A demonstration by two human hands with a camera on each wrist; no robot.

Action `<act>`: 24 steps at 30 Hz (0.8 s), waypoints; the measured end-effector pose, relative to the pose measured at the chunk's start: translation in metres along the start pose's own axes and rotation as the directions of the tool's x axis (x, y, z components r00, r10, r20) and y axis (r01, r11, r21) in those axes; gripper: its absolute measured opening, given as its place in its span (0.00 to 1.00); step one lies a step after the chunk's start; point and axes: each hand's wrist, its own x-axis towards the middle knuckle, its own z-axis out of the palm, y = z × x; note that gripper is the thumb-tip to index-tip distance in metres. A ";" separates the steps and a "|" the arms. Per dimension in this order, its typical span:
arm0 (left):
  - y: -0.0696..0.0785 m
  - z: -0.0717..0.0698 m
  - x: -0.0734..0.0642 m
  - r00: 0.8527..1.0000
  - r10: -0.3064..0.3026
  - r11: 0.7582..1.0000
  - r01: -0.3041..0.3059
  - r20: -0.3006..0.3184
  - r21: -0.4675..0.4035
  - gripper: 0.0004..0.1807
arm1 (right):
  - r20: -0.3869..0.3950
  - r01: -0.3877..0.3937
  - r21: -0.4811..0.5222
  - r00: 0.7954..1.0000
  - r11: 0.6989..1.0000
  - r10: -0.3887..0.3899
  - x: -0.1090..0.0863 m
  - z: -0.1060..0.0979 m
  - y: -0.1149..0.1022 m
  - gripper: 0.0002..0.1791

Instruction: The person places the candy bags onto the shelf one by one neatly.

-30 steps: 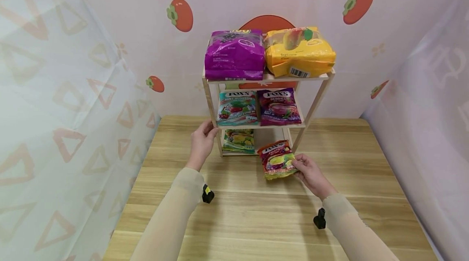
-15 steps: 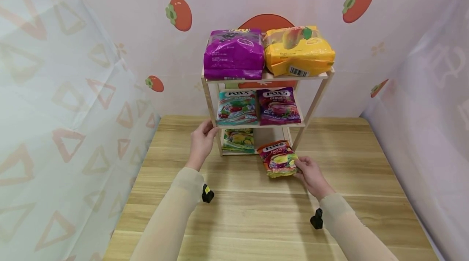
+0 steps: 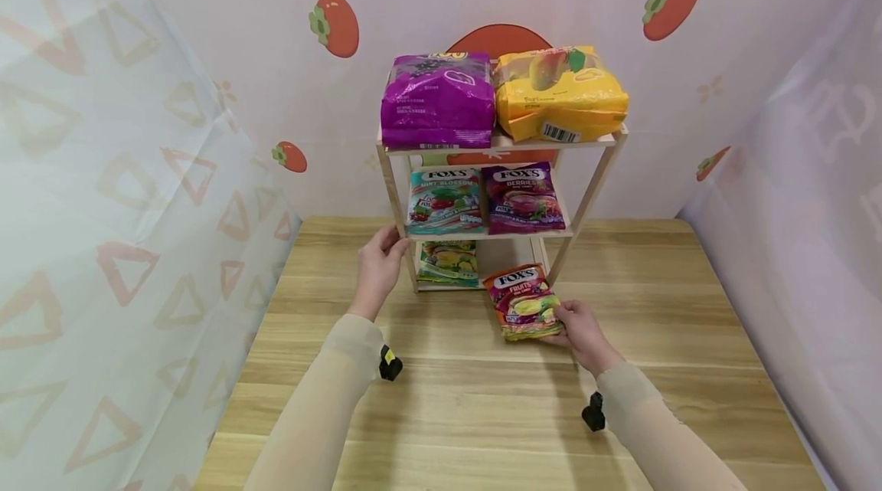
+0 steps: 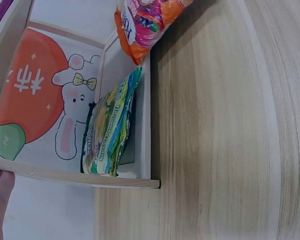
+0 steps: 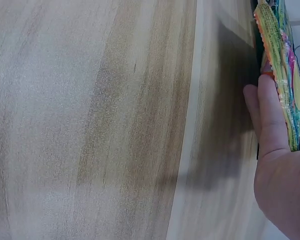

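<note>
My right hand (image 3: 583, 332) pinches an orange and red bag of Fox's Fruits candy (image 3: 521, 299) by its lower right corner. The bag leans back, its top edge at the front of the lowest shelf. In the right wrist view the bag (image 5: 285, 75) shows edge-on, between the thumb side and the straight fingers beneath. My left hand (image 3: 378, 269) holds the left front post of a small wooden shelf rack (image 3: 394, 196), near the middle shelf. A green and yellow candy bag (image 4: 110, 130) lies on the left of the lowest shelf.
Teal Mint Blossom (image 3: 445, 201) and purple Berries (image 3: 525, 198) bags stand side by side on the middle shelf. Big purple (image 3: 439, 102) and yellow (image 3: 560, 96) bags fill the top. The wooden table (image 3: 468, 422) ends at fabric walls behind and at both sides.
My right hand has shifted slightly left with the Fruits bag, whose lower end rose a little and then dipped again. The left hand stays on the post.
</note>
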 end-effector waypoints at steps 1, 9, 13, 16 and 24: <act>0.000 0.000 0.000 1.000 -0.003 1.000 0.003 0.000 -0.001 0.18 | 0.007 -0.009 0.011 1.000 1.000 0.009 0.000 0.001 0.000 0.20; 0.000 -0.001 0.000 1.000 -0.017 1.000 0.017 0.010 -0.002 0.19 | 0.017 -0.044 0.059 0.999 0.997 0.043 -0.001 0.005 0.005 0.21; -0.001 -0.002 -0.001 1.000 -0.015 1.000 0.015 0.013 0.001 0.19 | 0.037 -0.038 0.132 0.999 0.991 0.033 0.002 0.007 0.006 0.24; -0.001 -0.002 -0.001 1.000 -0.015 1.000 0.015 0.013 0.001 0.19 | 0.072 -0.042 0.211 0.997 0.977 0.027 0.002 0.009 0.005 0.27; -0.001 -0.002 0.000 1.000 -0.011 1.000 0.011 0.006 0.004 0.20 | 0.125 -0.089 0.378 0.991 0.921 0.044 0.003 0.010 0.000 0.30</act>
